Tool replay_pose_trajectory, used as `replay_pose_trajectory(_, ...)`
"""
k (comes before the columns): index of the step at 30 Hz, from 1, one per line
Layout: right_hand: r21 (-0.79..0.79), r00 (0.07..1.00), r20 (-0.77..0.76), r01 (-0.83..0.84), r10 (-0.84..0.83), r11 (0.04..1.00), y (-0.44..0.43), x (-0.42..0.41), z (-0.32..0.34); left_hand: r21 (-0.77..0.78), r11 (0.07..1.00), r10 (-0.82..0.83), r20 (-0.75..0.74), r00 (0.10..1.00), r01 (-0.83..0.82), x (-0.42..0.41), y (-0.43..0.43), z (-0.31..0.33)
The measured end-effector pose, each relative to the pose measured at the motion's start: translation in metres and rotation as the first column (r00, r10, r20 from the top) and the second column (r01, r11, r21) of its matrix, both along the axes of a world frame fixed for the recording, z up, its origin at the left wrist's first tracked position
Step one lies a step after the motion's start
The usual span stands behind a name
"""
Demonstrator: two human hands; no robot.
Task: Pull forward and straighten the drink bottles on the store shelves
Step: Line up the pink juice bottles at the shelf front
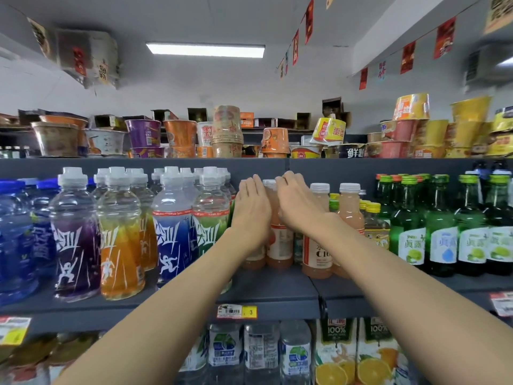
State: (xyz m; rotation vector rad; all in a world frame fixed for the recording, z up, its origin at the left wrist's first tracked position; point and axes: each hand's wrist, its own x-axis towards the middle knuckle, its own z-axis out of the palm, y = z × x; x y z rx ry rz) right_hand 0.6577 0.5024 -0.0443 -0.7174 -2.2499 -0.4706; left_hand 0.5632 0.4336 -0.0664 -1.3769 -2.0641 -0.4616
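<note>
Pink liquid fills the clear plastic juice bottle (279, 245) with the white cap, which stands between my two hands. It sits set back from the front lip of the dark grey shelf (277, 287). My left hand (253, 212) lies flat against its left side, fingers straight, pressing rather than gripping. My right hand (298, 208) comes over from the other side with its fingers bent round behind the cap. I read it as hooked onto the bottle, though the fingertips are hidden. I judge this pairing lets me drag the bottle forward while keeping it upright.

Just to the right stand matching pink bottles (317, 245), one partly behind my forearm, with small yellow-capped bottles (372, 208) further back. Left of my hands, tall clear sports-drink bottles (119, 232) hold purple, orange and blue liquid. Far right, green glass bottles (441, 234) stand in a close row. Every cap I can see is on. Above them, paper noodle cups (180, 134) sit stacked unevenly.
</note>
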Motion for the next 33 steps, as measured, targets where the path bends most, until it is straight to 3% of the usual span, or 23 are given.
replay_pose_trajectory(4,0.079,0.999,-0.042,0.031,-0.028,0.996,-0.002,0.005,0.002,0.126,0.992,-0.012,-0.136,0.991,0.030,0.000,-0.005,0.000)
replay_pose_trajectory(6,0.045,0.996,-0.083,0.018,-0.014,0.999,-0.004,0.008,0.003,0.186,0.979,-0.051,-0.137,0.989,0.077,0.001,-0.008,0.000)
replay_pose_trajectory(10,-0.095,0.993,-0.113,-0.042,0.031,0.995,-0.009,0.014,0.004,0.260,0.953,-0.170,0.024,0.985,0.158,0.006,-0.012,-0.002)
replay_pose_trajectory(15,-0.243,0.965,-0.242,-0.164,0.104,0.956,-0.009,0.022,0.006,0.354,0.907,-0.281,0.103,0.954,0.229,0.006,-0.018,0.001)
replay_pose_trajectory(22,-0.400,0.959,-0.245,-0.233,0.142,0.886,0.005,0.035,0.018,0.369,0.891,-0.396,0.351,0.848,0.264,0.009,-0.029,0.018)
replay_pose_trajectory(30,-0.327,0.972,-0.083,-0.235,0.220,0.915,0.012,0.048,0.024,0.309,0.908,-0.404,0.473,0.783,0.281,0.003,-0.039,0.025)
replay_pose_trajectory(33,-0.199,0.980,-0.009,-0.197,0.199,0.960,0.009,0.047,0.023,0.286,0.914,-0.377,0.345,0.859,0.287,0.007,-0.041,0.023)
